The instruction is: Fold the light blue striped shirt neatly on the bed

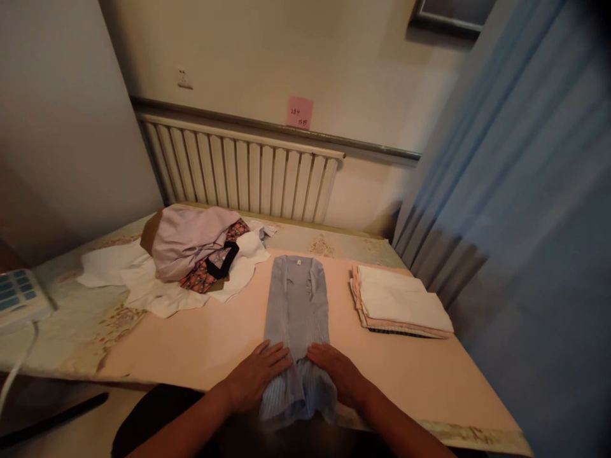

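Observation:
A grey-blue ribbed cardigan (305, 305) lies on the pink cloth in front of me, narrowed into a long strip with its collar and small label at the far end. Its near end hangs over the table's front edge. My left hand (261, 374) rests flat on the left side of the garment, fingers stretched out. On the opposite side, my right hand (337, 369) lies with its fingers extended over the fabric. Both hands press on the lower part, and neither grips it.
Left of the cardigan is a loose heap of clothes (191, 245), white, lilac and floral. To the right sits a stack of folded clothes (403, 299). A radiator (243, 168) stands behind the table, a blue curtain (515, 210) hangs right, and a white device (23, 296) with a cable is left.

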### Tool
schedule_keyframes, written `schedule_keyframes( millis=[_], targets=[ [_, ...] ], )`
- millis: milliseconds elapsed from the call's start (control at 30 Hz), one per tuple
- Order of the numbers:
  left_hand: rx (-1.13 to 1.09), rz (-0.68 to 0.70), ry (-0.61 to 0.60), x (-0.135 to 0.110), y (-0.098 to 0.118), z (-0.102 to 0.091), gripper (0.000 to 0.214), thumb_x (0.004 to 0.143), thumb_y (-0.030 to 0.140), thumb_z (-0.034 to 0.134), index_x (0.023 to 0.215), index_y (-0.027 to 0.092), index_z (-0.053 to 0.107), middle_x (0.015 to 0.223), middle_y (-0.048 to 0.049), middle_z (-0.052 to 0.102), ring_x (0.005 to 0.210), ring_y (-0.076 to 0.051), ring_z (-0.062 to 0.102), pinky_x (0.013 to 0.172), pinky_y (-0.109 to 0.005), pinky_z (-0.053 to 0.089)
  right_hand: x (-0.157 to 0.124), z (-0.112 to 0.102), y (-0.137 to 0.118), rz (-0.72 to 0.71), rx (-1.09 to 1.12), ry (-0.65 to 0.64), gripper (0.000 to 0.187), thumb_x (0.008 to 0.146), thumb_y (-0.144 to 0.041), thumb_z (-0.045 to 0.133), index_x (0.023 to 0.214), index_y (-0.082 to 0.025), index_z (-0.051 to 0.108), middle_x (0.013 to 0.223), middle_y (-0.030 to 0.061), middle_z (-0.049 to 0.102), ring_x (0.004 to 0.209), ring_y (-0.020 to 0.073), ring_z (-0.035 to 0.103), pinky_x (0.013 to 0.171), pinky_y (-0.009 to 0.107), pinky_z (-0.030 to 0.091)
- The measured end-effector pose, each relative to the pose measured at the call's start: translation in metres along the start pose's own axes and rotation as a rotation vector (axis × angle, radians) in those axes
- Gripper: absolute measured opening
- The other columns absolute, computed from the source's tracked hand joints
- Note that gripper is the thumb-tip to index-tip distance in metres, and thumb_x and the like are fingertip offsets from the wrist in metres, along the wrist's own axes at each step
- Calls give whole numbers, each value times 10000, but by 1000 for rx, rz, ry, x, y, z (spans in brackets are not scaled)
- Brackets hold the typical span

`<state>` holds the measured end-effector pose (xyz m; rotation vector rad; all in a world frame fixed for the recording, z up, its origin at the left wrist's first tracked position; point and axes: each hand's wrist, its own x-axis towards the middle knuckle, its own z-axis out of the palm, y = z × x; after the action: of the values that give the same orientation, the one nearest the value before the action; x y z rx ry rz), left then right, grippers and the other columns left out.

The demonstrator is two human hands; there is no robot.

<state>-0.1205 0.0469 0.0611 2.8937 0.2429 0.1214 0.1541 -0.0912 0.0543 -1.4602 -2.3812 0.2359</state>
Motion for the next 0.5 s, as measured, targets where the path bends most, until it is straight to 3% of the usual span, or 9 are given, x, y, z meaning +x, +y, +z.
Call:
schedule_keyframes(
  millis=[133, 267, 400, 500],
  targets=[
    [-62, 65, -5, -13, 19, -7, 807, 771, 49, 436, 1503, 319, 232, 1592, -8, 216, 1459, -236, 180, 1185, -521, 150, -15, -13, -20, -13, 108, -24, 596, 894, -388, 501, 1433, -157, 396, 1454, 118, 458, 1372, 229, 376, 1157, 422, 279],
    [-235, 81, -48, -24, 29, -1, 793, 775, 82, 469, 1499, 323, 253, 1551, 14, 326, 1422, -214, 293, 1194, -471, 166, -21, -29, -45, 43, 202, -62, 531, 918, -389, 485, 1406, -181, 452, 1426, 102, 496, 1334, 228, 432, 1140, 391, 308],
    [-563, -130, 29, -21, 27, -4, 508, 869, 262, 496, 1374, 318, 498, 1385, 9, 559, 1254, -226, 523, 1100, -372, 363, -14, -43, -56, 173, 362, -74, 440, 896, -389, 528, 1298, -217, 583, 1337, 86, 583, 1232, 249, 535, 1062, 348, 392],
    [-947, -264, 45, -1, 14, -13, 411, 879, 402, 509, 1247, 264, 630, 1233, -17, 670, 1124, -253, 612, 1022, -372, 435, 0, -42, -37, 322, 579, -70, 347, 896, -415, 526, 1134, -215, 680, 1152, 71, 689, 1079, 250, 620, 957, 328, 454]
  ],
)
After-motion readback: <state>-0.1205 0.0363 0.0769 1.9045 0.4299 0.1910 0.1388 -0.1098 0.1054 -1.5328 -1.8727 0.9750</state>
